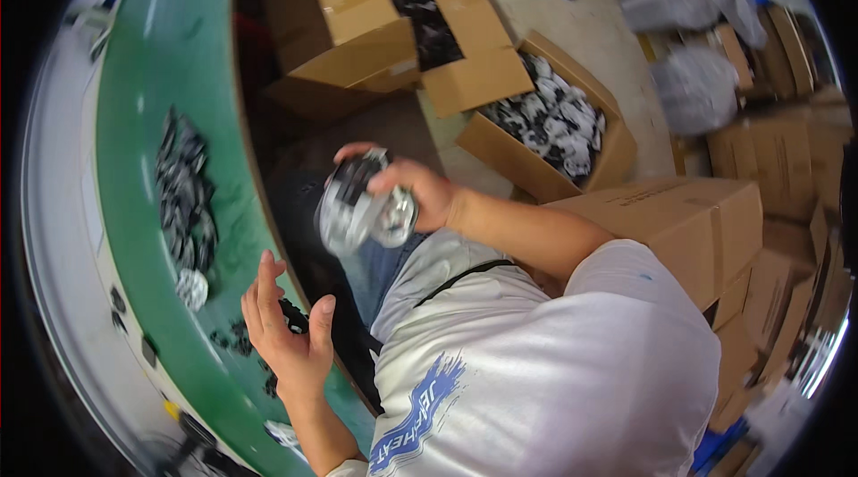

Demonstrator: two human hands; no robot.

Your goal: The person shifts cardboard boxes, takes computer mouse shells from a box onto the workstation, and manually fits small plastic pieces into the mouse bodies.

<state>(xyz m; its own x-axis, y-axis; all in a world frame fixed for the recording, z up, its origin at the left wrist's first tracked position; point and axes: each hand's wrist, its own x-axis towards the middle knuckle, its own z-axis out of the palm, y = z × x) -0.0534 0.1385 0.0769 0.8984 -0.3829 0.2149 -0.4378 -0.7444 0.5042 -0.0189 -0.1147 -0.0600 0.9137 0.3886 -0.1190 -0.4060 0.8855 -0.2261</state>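
Note:
My right hand (416, 195) is closed round a shiny clear-and-black part (357, 213), which is blurred by motion, so its exact kind cannot be made out. It is held in front of my body, beside the table's edge. Over the green tabletop (241, 271), my left hand (290, 325) is raised with fingers and thumb apart and nothing in it. On the table beyond that hand lies a long pile of black and clear parts (186, 191), with a round clear piece (192, 287) at its near end. Small black parts (237, 338) lie beside and partly behind my left hand.
An open carton (478, 8) of dark parts stands on the floor past the table. Beside it is another open carton (617, 133) full of black-and-white parts. A large closed carton (661, 218) sits by my right elbow. Clear plastic bags (697, 88) and stacked boxes lie farther right.

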